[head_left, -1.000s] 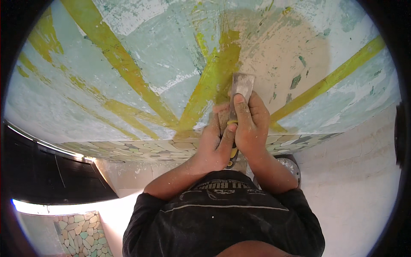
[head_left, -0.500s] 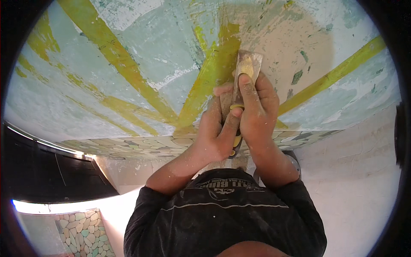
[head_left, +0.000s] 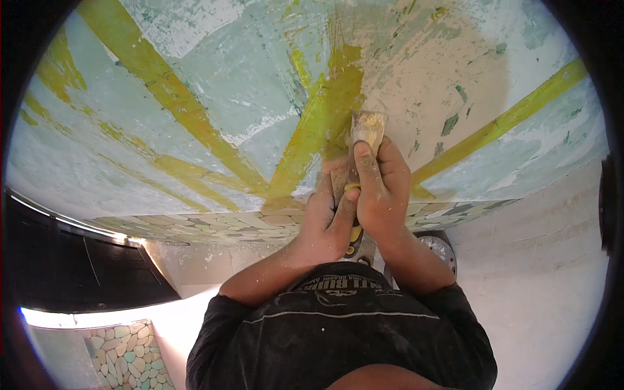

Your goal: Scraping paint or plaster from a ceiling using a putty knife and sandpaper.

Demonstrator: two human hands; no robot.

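A scraper (head_left: 355,172) is held at the centre of the frame, its blade (head_left: 370,123) aimed toward the top. The handle (head_left: 351,249) is grasped by the left hand (head_left: 326,221), while the right hand (head_left: 385,195) is closed higher up, its thumb (head_left: 365,159) laid along the blade, presumably so that pressure can be steadied near the edge. The blade is set before the patchy wall (head_left: 253,84), beside a yellow-green stripe (head_left: 312,123); whether contact is made cannot be told.

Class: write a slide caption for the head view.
Left grip and right grip hold a scraper by a patchy wall.
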